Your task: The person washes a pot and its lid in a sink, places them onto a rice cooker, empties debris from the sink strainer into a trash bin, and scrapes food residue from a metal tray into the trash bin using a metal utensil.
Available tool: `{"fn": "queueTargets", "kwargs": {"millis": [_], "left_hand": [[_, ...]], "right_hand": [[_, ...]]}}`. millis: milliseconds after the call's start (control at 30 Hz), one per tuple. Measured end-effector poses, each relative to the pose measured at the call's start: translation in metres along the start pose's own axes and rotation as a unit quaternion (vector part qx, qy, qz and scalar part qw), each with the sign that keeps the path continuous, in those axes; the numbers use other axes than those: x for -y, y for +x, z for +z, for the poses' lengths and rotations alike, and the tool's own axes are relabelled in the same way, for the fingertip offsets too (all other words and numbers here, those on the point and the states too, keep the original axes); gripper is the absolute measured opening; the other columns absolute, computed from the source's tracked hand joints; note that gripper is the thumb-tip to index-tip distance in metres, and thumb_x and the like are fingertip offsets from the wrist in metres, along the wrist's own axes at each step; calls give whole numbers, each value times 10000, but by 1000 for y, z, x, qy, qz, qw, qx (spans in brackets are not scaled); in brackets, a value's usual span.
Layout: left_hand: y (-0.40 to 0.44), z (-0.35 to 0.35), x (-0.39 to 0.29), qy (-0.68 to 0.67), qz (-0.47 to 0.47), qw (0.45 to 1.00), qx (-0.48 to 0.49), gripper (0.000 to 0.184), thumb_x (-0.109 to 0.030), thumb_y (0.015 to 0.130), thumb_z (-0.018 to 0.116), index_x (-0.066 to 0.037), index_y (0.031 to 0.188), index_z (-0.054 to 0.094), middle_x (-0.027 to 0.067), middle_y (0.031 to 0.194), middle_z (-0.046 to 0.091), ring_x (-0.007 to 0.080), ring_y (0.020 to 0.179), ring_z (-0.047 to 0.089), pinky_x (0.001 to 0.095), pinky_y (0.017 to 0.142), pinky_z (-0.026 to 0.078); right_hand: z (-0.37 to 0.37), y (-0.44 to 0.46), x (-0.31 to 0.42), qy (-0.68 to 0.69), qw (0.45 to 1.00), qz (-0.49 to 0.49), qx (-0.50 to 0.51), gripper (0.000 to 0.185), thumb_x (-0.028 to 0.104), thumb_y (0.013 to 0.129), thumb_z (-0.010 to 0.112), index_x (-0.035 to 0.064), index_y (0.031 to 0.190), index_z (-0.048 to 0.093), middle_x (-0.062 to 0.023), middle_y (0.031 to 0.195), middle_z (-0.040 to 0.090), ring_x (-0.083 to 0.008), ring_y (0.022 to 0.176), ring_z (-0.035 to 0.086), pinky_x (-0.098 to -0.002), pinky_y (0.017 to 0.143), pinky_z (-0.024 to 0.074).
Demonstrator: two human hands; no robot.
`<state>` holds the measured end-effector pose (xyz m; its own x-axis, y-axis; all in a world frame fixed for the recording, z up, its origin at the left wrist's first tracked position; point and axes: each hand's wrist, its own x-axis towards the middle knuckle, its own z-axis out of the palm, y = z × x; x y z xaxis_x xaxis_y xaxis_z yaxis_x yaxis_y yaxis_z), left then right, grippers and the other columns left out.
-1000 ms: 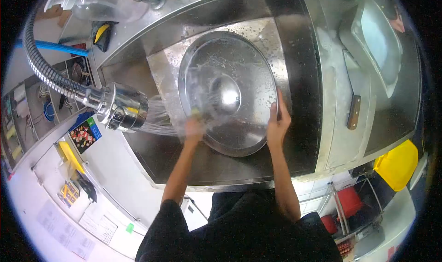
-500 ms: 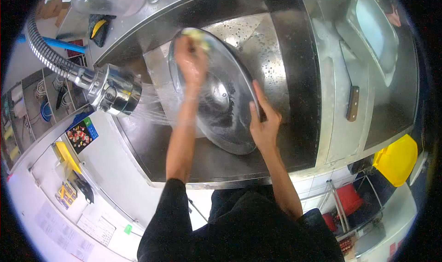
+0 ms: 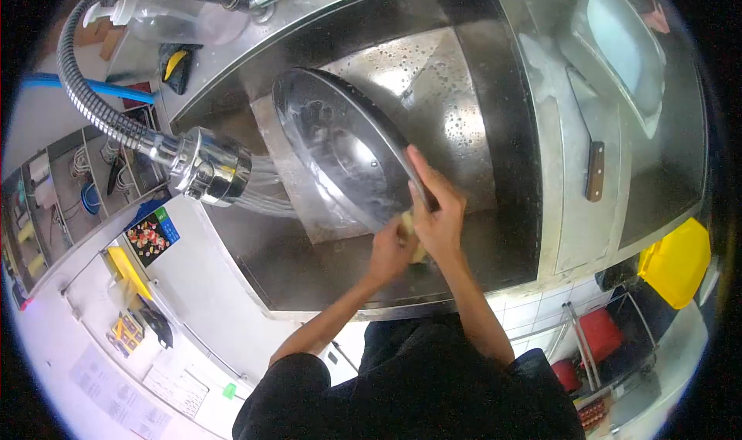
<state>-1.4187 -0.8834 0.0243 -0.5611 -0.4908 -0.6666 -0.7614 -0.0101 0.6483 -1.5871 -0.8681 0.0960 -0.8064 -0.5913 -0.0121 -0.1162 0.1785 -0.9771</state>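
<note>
A large round metal lid or shallow bowl (image 3: 332, 139), wet and shiny, is tilted over the steel sink (image 3: 495, 243). My right hand (image 3: 438, 208) grips its right-hand rim, thumb on one side and fingers on the other. Around a yellowish sponge (image 3: 412, 237), partly hidden, the fingers of my left hand (image 3: 392, 251) are closed at the lower edge of the metal piece. Water streams from the chrome spray head (image 3: 216, 169) on the left, onto the lower left of the metal piece and into the sink.
A knife with a wooden handle (image 3: 595, 171) lies on the ledge right of the sink, beside a white-lined metal tray (image 3: 618, 46). A coiled hose (image 3: 85, 100) arches at the left. A clear bottle (image 3: 166, 19) and a dark cloth with a yellow item (image 3: 178, 65) are at the back left.
My left hand has moved with the sponge from the far rim down to the near edge. The metal piece, first seen nearly face-on, is now tilted more steeply, still in my right hand.
</note>
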Motion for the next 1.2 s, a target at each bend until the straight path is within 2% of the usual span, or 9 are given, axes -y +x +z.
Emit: {"fn": "queueTargets", "kwargs": {"millis": [233, 367, 500, 600, 667, 700, 733, 1033, 1200], "left_hand": [[126, -106, -129, 37, 367, 858, -356, 109, 1, 830, 601, 32, 926, 560, 137, 785, 551, 227, 727, 525, 351, 667, 449], [213, -171, -57, 101, 321, 787, -517, 89, -29, 821, 576, 34, 863, 621, 178, 801, 591, 338, 718, 586, 386, 622, 456], [210, -149, 107, 276, 198, 842, -419, 245, -102, 833, 585, 5, 1050, 622, 196, 866, 622, 355, 798, 608, 403, 658, 487], [145, -74, 155, 310, -91, 920, -224, 283, -211, 840, 582, -26, 1052, 613, 201, 981, 631, 355, 891, 609, 449, 782, 495], [92, -36, 198, 263, 108, 957, -57, 334, -254, 816, 613, 1, 1031, 597, 218, 993, 631, 407, 934, 606, 483, 787, 486], [58, -30, 102, 208, -128, 969, 31, 356, -240, 817, 618, 5, 1070, 565, 227, 1008, 623, 419, 966, 598, 490, 801, 479], [36, -11, 93, 145, -104, 982, 61, 351, -216, 818, 617, 4, 1083, 551, 239, 1036, 611, 420, 989, 593, 491, 802, 479], [46, -19, -114, -8, 270, 947, -175, 260, 24, 748, 637, 15, 1001, 575, 171, 911, 563, 301, 778, 562, 361, 681, 461], [180, -97, -134, 21, 380, 845, -375, 132, 5, 727, 575, 50, 851, 567, 176, 756, 518, 338, 688, 522, 411, 589, 398]], "right_hand": [[0, 7, 11, -9, 1000, 15, -3, 490, -47, 798, 653, 74, 1269, 594, -156, 1205, 632, -281, 1084, 636, -337, 890, 503], [-7, 5, 21, -16, 1000, -6, 21, 498, -56, 785, 662, 87, 1259, 606, -164, 1179, 642, -281, 1070, 643, -338, 882, 510], [-2, 9, 18, -8, 1000, -27, 3, 492, -59, 780, 663, 77, 1249, 611, -163, 1169, 648, -278, 1067, 645, -342, 894, 509], [-4, 10, 10, 12, 1000, -6, -18, 474, -51, 790, 661, 57, 1249, 607, -157, 1182, 645, -272, 1085, 636, -345, 916, 497], [-9, 14, 0, 1, 999, 12, -36, 448, -41, 811, 650, 43, 1249, 603, -154, 1211, 632, -265, 1116, 621, -348, 948, 478], [-12, 16, -3, 6, 999, 24, -31, 428, -28, 832, 638, 45, 1252, 601, -153, 1244, 613, -260, 1156, 596, -337, 974, 455], [-13, 18, -4, 3, 999, 22, -30, 428, -28, 832, 638, 45, 1252, 601, -153, 1244, 613, -260, 1156, 596, -337, 974, 455], [-12, 28, -9, 100, 979, 179, -10, 422, -1, 869, 615, 38, 1287, 566, -137, 1281, 592, -235, 1193, 565, -327, 1002, 424], [-16, 25, -3, -7, 1000, 24, -16, 440, -33, 850, 612, 43, 1281, 573, -146, 1265, 602, -263, 1176, 581, -336, 988, 439]]}}
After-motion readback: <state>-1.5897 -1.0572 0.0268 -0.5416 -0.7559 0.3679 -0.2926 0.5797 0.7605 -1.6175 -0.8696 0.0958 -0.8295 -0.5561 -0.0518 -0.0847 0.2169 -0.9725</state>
